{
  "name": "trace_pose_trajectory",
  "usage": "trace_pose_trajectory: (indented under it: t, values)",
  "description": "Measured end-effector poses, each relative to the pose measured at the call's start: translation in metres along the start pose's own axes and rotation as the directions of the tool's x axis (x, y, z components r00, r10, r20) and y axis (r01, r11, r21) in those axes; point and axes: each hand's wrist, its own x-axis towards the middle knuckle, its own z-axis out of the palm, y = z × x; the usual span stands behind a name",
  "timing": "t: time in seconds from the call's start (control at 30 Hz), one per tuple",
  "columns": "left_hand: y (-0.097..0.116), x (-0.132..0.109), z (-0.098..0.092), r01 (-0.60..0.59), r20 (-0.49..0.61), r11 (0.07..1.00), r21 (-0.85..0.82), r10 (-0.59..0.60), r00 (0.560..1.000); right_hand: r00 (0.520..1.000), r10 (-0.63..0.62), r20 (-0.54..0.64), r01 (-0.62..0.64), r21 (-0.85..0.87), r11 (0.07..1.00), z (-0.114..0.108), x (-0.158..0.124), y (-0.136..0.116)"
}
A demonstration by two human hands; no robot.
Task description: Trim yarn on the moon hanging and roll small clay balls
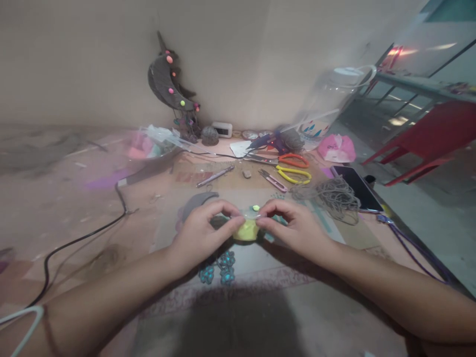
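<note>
At the middle of the table, my left hand and my right hand are both closed in a pinch, thumb against fingers. Between them is a yellow packet with a clear plastic edge, gripped at either side. What is inside the packet is not clear. Just beyond the fingertips shows a small yellow-green lump. A grey crescent-shaped piece lies partly hidden behind my left hand. Grey flower shapes with turquoise centres sit below that hand.
Behind my hands lie a pen, thread snips, yellow-handled pliers and orange-handled scissors. A glue gun, tangled grey yarn, a phone and a large bottle stand or lie rightward. A black cable crosses the left.
</note>
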Motion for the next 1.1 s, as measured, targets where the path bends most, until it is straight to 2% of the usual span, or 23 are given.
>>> trace_pose_trajectory:
  t: [0.17, 0.37, 0.57, 0.8, 0.93, 1.1]
  values:
    - [0.001, 0.001, -0.001, -0.011, 0.005, 1.0, 0.018, 0.011, 1.0, 0.998, -0.044, -0.049, 0.042, -0.032, 0.999, 0.0, -0.002, 0.0]
    - [0.0, 0.002, 0.004, -0.115, 0.047, 0.992, 0.055, 0.112, 0.993, 0.993, -0.118, -0.031, 0.117, -0.019, 0.993, 0.004, -0.003, 0.002]
    - [-0.001, 0.0, 0.005, -0.221, 0.082, 0.975, 0.016, 0.219, 0.972, 0.98, -0.197, -0.001, 0.197, -0.002, 0.98, 0.008, -0.005, 0.003]
    - [0.005, -0.003, 0.008, -0.2, 0.09, 0.979, 0.03, 0.197, 0.976, 0.972, -0.232, 0.048, 0.233, -0.028, 0.972, 0.008, -0.006, 0.001]
    - [0.006, -0.002, 0.005, -0.166, 0.095, 0.985, 0.047, 0.161, 0.982, 0.962, -0.271, 0.002, 0.271, -0.026, 0.962, 0.007, -0.006, 0.002]
    - [0.007, 0.0, -0.002, -0.21, 0.118, 0.977, 0.023, 0.206, 0.972, 0.977, -0.213, -0.001, 0.212, -0.026, 0.977, 0.005, -0.004, 0.001]
